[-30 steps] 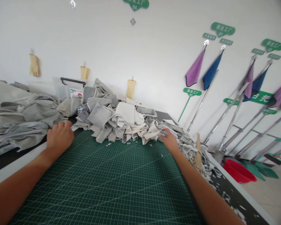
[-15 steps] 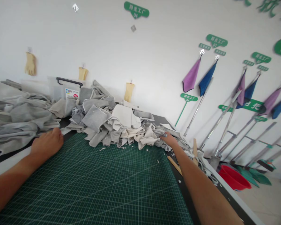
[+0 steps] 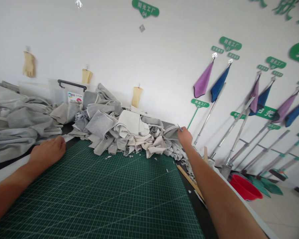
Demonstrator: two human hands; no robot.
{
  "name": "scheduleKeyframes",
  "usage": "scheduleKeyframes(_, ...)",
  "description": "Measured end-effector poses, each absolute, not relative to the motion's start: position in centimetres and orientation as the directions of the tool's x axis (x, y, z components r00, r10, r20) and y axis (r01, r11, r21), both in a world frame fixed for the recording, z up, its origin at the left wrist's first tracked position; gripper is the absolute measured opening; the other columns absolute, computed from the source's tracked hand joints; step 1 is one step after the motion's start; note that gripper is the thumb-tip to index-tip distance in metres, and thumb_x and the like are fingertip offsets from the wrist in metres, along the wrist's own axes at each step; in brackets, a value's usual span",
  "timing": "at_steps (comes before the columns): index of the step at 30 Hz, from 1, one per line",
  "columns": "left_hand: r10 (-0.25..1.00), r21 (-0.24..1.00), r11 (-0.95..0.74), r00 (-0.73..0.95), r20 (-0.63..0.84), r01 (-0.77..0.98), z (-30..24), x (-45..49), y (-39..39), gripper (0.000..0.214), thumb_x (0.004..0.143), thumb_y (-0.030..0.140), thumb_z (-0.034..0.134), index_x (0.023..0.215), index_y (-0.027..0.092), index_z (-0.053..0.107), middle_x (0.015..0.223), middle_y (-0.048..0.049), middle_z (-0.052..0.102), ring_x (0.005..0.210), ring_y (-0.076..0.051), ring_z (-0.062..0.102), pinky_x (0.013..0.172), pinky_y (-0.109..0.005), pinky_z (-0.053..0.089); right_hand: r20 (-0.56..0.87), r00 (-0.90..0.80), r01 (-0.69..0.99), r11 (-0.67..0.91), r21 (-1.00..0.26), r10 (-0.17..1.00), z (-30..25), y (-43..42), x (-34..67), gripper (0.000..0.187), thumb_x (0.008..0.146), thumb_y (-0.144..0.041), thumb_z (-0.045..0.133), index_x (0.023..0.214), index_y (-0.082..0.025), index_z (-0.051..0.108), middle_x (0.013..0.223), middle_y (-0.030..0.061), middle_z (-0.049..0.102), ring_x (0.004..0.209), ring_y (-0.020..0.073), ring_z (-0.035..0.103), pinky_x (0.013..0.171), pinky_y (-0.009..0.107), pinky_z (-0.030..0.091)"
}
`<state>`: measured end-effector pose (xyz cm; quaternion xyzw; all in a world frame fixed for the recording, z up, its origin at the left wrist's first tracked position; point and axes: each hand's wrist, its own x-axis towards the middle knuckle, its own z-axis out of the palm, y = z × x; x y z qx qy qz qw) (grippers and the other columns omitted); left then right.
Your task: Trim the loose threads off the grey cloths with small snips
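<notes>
My left hand [image 3: 48,151] rests closed at the left edge of the green cutting mat [image 3: 109,196]. Its fingers curl under, hiding what they hold, if anything. On the far right side of the heap, my right hand [image 3: 185,136] is closed on a grey cloth piece [image 3: 171,132], which is raised at its edge. A small, dark, pointed thing [image 3: 180,127] sticks up from that hand, too small to name. Folded and crumpled grey and off-white cloth pieces [image 3: 129,122] are heaped along the mat's far edge.
More grey cloth [image 3: 22,122] is piled at the left, before a clear plastic box [image 3: 56,94] with a dark handle. A wooden strip [image 3: 189,181] lies by the mat's right edge. Mops and a red basin [image 3: 246,187] stand beyond the table, near the wall.
My right hand has moved slightly up and to the right, lifting the grey cloth's edge. A pointed thing now shows above its fingers. My left hand stays nearly still.
</notes>
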<state>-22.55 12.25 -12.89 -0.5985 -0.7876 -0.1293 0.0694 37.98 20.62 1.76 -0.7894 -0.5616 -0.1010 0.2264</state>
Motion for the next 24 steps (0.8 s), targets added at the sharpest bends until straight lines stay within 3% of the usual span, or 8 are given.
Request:
scheduleKeyframes(6,0.926,0.114,0.263,-0.284,0.249,0.958,-12.9,-22.6,12.3,0.047,0.101,0.04,0.025,0.112,0.009,0.059,0.112,-0.02,0.069,0.098,-0.034,0.063,0.081,-0.038,0.039,0.584,0.371,0.925,-0.229,-0.304,0.722,5.5,20.6,38.3,0.045,0.104,-0.041,0.028,0.128,-0.018,0.057,0.115,0.0161,0.068,0.106,0.0292,0.062,0.081,0.033,0.041)
scheduleKeyframes(11,0.942,0.121,0.224,-0.246,0.228,0.967,-12.9,-22.8,12.2,0.049,0.1,0.041,0.024,0.116,0.009,0.058,0.114,-0.0221,0.068,0.101,-0.038,0.064,0.079,-0.04,0.04,0.598,0.367,0.922,-0.193,-0.336,0.712,6.9,20.5,38.4,0.048,0.104,-0.046,0.027,0.133,-0.019,0.055,0.117,0.0156,0.067,0.107,0.0276,0.06,0.079,0.031,0.041)
scheduleKeyframes(14,0.942,0.138,0.224,-0.251,0.225,0.965,-12.7,-22.7,12.1,0.046,0.099,0.04,0.029,0.115,0.009,0.059,0.113,-0.022,0.069,0.102,-0.039,0.064,0.08,-0.04,0.04,0.486,0.357,0.912,-0.183,-0.368,0.798,5.9,20.7,38.6,0.035,0.098,-0.042,0.047,0.117,-0.018,0.065,0.106,0.0139,0.069,0.097,0.0253,0.063,0.073,0.028,0.041)
scheduleKeyframes(17,0.943,0.145,0.223,-0.251,0.218,0.964,-12.5,-22.6,12.0,0.044,0.099,0.039,0.029,0.113,0.01,0.059,0.116,-0.0212,0.068,0.104,-0.038,0.063,0.08,-0.039,0.039,0.304,0.317,0.894,-0.175,-0.413,0.898,4.7,21.0,38.9,0.023,0.091,-0.037,0.059,0.091,-0.015,0.068,0.08,0.0076,0.067,0.073,0.0185,0.062,0.062,0.025,0.04)
scheduleKeyframes(21,0.944,0.146,0.221,-0.249,0.218,0.964,-12.7,-22.7,12.2,0.044,0.099,0.04,0.027,0.111,0.012,0.058,0.117,-0.0205,0.068,0.103,-0.038,0.063,0.079,-0.04,0.038,0.114,0.213,0.876,-0.138,-0.462,0.971,3.7,21.0,38.9,0.029,0.092,-0.042,0.063,0.083,-0.014,0.062,0.063,-0.0033,0.054,0.051,0.0081,0.046,0.051,0.021,0.037)
scheduleKeyframes(24,0.941,0.151,0.219,-0.25,0.227,0.964,-13.1,-23.0,12.4,0.043,0.099,0.041,0.028,0.11,0.012,0.058,0.115,-0.021,0.068,0.1,-0.038,0.063,0.079,-0.041,0.038,0.06,0.169,0.87,-0.12,-0.479,0.984,3.1,20.8,38.6,0.029,0.082,-0.038,0.071,0.071,-0.015,0.058,0.054,-0.0043,0.047,0.048,0.008,0.041,0.046,0.021,0.031)
